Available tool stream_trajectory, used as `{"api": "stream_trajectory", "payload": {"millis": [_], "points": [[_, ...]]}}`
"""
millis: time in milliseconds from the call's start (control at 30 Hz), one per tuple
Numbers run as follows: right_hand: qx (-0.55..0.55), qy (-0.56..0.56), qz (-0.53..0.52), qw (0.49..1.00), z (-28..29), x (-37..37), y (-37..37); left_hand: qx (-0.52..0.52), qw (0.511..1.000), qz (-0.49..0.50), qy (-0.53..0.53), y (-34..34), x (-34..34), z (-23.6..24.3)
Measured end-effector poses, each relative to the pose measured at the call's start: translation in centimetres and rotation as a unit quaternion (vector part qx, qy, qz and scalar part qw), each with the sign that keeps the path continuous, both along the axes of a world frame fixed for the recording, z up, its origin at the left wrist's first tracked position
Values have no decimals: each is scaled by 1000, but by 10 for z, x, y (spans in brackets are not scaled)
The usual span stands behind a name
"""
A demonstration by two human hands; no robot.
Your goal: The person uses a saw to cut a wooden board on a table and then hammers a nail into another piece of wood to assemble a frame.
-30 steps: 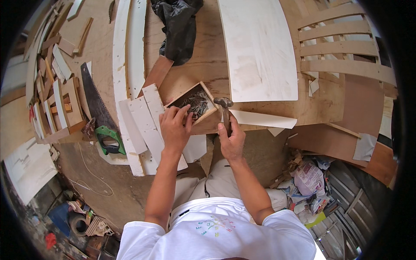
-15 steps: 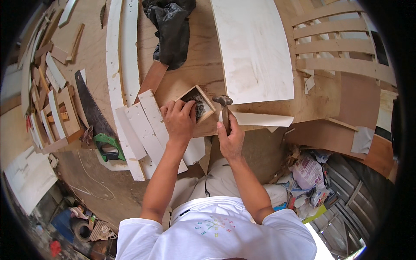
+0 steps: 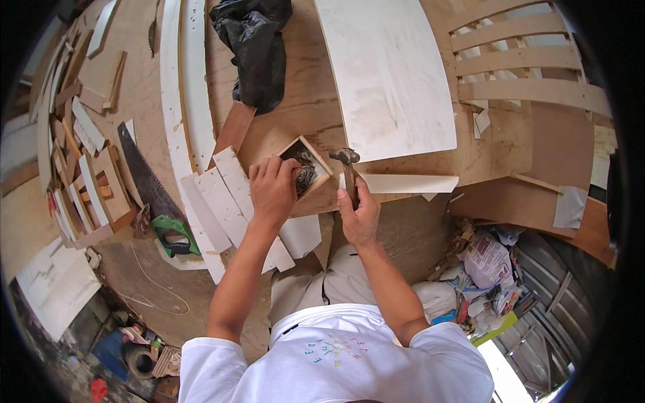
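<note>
In the head view, our nails (image 3: pixel 306 176) lie loose in the wooden box (image 3: pixel 321 180) on the plywood bench (image 3: pixel 306 101); picking looks unfinished, with none under the hammer (image 3: pixel 348 173). Our left hand (image 3: pixel 273 191) curls over the box's left wall, whether pinching a nail we cannot tell; our right hand (image 3: pixel 361 216) grips the hammer, head pointing away.

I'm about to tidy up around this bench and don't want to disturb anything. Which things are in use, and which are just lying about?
In use:
- hammer, held in the right hand
- wooden box of nails, left hand at its opening

Apparently just lying about:
- green-handled saw
- black plastic bag
- wide white board
- wood scraps
</note>
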State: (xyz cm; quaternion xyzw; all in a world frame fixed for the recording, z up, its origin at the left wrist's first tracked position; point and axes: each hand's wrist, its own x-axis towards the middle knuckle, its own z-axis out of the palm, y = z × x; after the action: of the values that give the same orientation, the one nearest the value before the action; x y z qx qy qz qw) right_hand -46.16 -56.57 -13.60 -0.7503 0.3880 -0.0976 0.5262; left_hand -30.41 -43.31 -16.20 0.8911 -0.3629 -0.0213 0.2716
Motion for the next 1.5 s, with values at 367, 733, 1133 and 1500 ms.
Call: {"api": "stream_trajectory", "payload": {"millis": [367, 733, 1133, 1500], "points": [[146, -50, -55, 987, 1, 0, -6, -352, 696, 201, 593, -12, -39, 65], [140, -114, -100, 978, 17, -76, -67, -324, 835, 36, 444, -102, -111, 36], [130, -74, -204, 967, 20, -254, -226, -274, 905, 82, 315, -267, -239, -11], [155, -10, 73, 985, 21, -186, -176, -305, 879, 343, 131, -154, -218, 21]]}}
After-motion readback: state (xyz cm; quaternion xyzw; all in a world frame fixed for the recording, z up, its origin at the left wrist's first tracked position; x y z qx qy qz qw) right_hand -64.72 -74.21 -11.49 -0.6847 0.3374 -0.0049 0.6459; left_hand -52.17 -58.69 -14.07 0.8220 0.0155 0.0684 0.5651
